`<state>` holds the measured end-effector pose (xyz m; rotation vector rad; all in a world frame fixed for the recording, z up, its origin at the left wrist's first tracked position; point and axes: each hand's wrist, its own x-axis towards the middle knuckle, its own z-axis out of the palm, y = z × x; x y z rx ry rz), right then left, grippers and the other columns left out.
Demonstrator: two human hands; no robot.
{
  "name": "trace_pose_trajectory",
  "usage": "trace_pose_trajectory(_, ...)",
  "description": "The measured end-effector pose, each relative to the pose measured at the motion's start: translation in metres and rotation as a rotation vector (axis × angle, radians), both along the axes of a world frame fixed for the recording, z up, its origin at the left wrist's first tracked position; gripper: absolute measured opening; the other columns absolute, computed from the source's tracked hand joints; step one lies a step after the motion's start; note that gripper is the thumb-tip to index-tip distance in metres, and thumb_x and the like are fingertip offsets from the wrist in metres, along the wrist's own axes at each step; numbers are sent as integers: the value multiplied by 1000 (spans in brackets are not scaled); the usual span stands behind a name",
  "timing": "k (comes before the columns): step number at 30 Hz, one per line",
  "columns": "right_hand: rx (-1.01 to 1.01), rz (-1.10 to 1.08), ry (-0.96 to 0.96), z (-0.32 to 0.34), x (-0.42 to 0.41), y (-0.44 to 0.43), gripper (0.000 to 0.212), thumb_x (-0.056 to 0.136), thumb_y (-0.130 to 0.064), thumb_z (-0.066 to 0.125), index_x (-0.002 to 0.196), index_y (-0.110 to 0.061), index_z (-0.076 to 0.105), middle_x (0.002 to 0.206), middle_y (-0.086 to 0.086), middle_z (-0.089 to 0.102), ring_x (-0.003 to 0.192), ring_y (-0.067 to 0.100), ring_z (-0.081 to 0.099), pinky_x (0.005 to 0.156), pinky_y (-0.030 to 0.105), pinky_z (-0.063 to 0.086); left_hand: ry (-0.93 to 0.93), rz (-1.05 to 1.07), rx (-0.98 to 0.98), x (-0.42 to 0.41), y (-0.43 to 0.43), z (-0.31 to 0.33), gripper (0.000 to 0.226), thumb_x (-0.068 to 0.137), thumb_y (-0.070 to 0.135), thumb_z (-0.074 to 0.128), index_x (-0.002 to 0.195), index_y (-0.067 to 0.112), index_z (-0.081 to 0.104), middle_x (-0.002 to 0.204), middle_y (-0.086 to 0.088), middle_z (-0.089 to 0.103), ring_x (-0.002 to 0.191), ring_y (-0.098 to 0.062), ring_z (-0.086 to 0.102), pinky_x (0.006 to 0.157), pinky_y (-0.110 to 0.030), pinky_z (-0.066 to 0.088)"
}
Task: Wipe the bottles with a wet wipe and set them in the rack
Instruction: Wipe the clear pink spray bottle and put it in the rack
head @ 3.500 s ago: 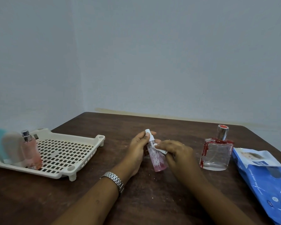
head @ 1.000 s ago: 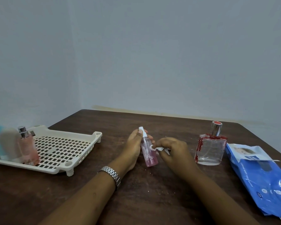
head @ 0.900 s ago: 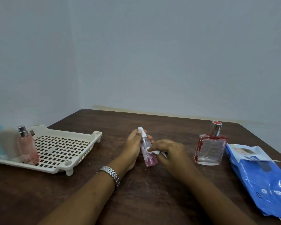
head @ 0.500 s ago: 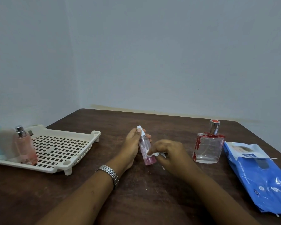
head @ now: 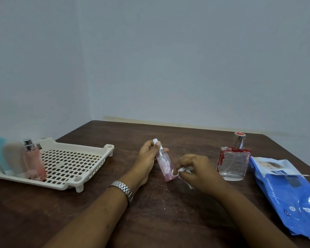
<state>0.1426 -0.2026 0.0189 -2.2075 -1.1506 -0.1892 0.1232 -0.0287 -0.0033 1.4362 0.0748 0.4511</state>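
Wiping the small bottle (head: 166, 165), well right of the rack (head: 70, 165). Gripping its top with the left hand (head: 147, 160), pinching the wipe (head: 183, 170) against its low end with the right hand (head: 197, 169). Next, probably: carry it left into the rack.

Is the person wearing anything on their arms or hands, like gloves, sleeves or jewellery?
No gloves, and no sleeves in view: both forearms are bare as far as the picture shows. The left hand has a silver metal wristwatch with a link band at its wrist. The right hand has nothing on its wrist.
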Motion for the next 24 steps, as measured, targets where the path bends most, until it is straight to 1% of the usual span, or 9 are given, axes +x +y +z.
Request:
trace_pose_trajectory(2,27,-49,-25,-2,1,2,20,82,-5,60,80,-21,73,87,-9,65,82,2,57,72,18,48,-10,-4,-3,0,0,0,13,98,26,48,94,15,54,89,-5,72,80,-11,65,73,-28,49)
trace_pose_trajectory(5,79,-39,-46,-2,-3,7,21,83,-6,61,84,-22,73,90,-9,64,84,1,57,70,9,43,-48,-19,-30,-3,0,1,11,95,24,54,96,13,55,83,-2,73,85,-12,68,79,-31,54)
trace_pose_trajectory(8,36,-14,3,0,-4,4,19,82,-7,63,82,-24,73,91,-10,64,85,1,57,71,9,44,-55,-18,-39,-3,1,1,11,93,23,57,94,12,55,75,2,72,89,-14,69,82,-34,54)
trace_pose_trajectory(11,34,-46,31,-1,0,1,19,80,-7,63,77,-24,72,86,-9,65,81,2,58,67,8,43,-57,-2,-49,-2,1,1,12,92,22,60,90,13,53,74,1,71,90,-16,69,76,-30,53)
trace_pose_trajectory(13,69,-73,1,-2,-2,3,20,82,-7,61,79,-23,71,87,-9,64,81,1,57,66,6,42,-63,3,-62,-2,1,1,13,91,22,60,89,12,52,74,1,69,90,-15,70,73,-28,53)
trace_pose_trajectory(16,96,-51,-54,-3,-7,7,18,83,-7,62,84,-21,73,89,-9,63,83,3,57,69,9,43,-74,8,-64,-2,1,2,14,91,20,61,91,10,52,70,3,69,87,-14,70,73,-29,55)
trace_pose_trajectory(19,36,-16,-22,0,-5,4,19,82,-7,62,84,-22,74,92,-8,64,86,3,57,74,14,47,-85,12,-71,-2,1,2,13,91,18,61,90,10,51,70,2,69,84,-15,69,73,-29,55)
trace_pose_trajectory(21,22,-31,-12,0,-2,1,19,82,-7,63,82,-23,73,91,-8,65,84,2,58,74,16,48,-85,24,-78,-1,0,1,13,91,17,62,89,11,50,73,-2,70,81,-16,69,72,-29,56)
trace_pose_trajectory(24,68,-62,-54,-2,-2,3,19,82,-5,62,82,-20,73,88,-8,64,81,2,57,68,7,42,-85,40,-76,0,1,0,14,90,17,63,88,11,50,78,-8,70,78,-17,69,67,-27,56)
